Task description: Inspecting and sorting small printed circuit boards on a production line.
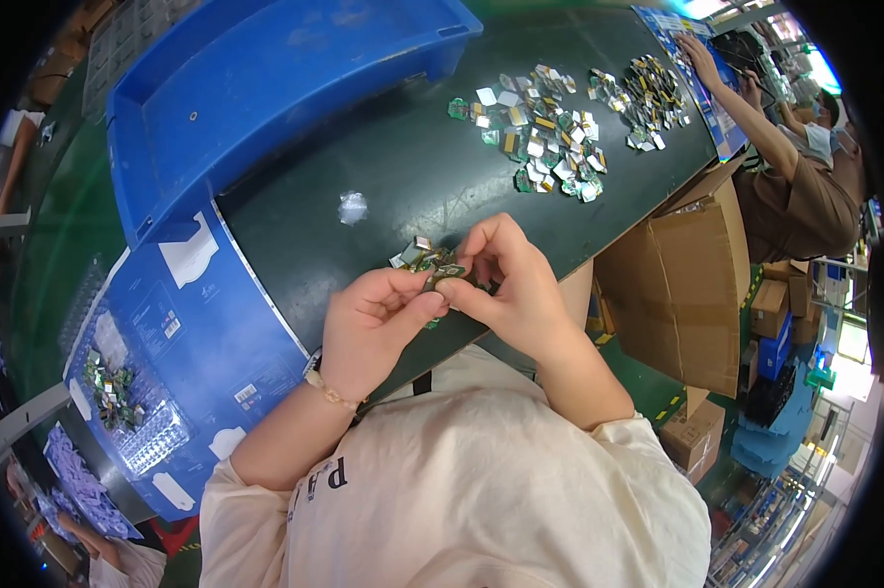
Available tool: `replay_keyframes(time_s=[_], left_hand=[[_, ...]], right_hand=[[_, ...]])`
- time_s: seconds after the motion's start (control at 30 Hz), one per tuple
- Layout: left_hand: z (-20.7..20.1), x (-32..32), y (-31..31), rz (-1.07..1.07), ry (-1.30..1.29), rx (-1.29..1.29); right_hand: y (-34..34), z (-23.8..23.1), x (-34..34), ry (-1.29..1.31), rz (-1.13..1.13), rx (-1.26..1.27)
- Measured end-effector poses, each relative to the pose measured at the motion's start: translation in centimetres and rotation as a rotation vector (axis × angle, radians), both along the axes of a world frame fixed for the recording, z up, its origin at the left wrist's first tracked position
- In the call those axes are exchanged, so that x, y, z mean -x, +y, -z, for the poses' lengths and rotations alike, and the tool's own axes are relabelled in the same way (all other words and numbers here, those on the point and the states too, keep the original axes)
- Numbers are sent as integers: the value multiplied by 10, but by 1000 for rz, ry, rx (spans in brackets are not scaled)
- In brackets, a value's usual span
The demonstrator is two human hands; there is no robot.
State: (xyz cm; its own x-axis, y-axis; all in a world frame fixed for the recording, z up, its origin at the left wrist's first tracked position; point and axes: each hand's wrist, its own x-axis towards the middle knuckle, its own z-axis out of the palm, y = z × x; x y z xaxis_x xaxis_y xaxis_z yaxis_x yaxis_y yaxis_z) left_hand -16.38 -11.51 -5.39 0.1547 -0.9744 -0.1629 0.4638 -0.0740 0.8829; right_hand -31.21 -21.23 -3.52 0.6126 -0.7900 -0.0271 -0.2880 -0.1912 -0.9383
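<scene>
Close in front of me, my left hand (381, 323) and my right hand (510, 284) meet at the near edge of the dark green table. Between their thumbs and fingers they pinch a small green circuit board (448, 273) with a shiny metallic part. Both hands are closed on it; my fingers cover much of it. Just behind, a small heap of similar boards (420, 253) lies on the table. Farther off to the right spreads a larger scatter of boards (549, 137) with white, silver and gold faces.
A large blue bin (295, 83) stands at the back left. Left of me, a blue printed cardboard sheet (216, 323) carries a clear plastic tray (153, 436) with boards. A crumpled clear piece (353, 207) lies mid-table. A cardboard box (672, 294) stands right, near a co-worker's arm (755, 122).
</scene>
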Motion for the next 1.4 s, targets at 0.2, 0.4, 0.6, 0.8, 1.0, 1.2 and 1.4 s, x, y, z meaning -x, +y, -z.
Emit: replay_keyframes(time_s=[0.2,0.4,0.6,0.8,1.0,1.2,1.4], left_hand=[[2,-7,1,35,-45,-33],[4,-7,-1,18,127,-120],[3,-9,-6,39,329,-136],[4,-9,-4,0,385,-116],[5,-9,-4,-17,306,-146],[5,-4,-3,-61,144,-87],[3,-3,-3,-76,-8,-72]], right_hand=[[-3,4,1,-145,-88,-182],[5,7,-6,-204,-23,-89],[-5,-1,-12,-86,-5,512],[-3,-3,-12,-44,59,635],[-3,-2,-12,-9,59,636],[-4,-1,-10,-13,55,651],[-8,3,-11,-20,7,691]])
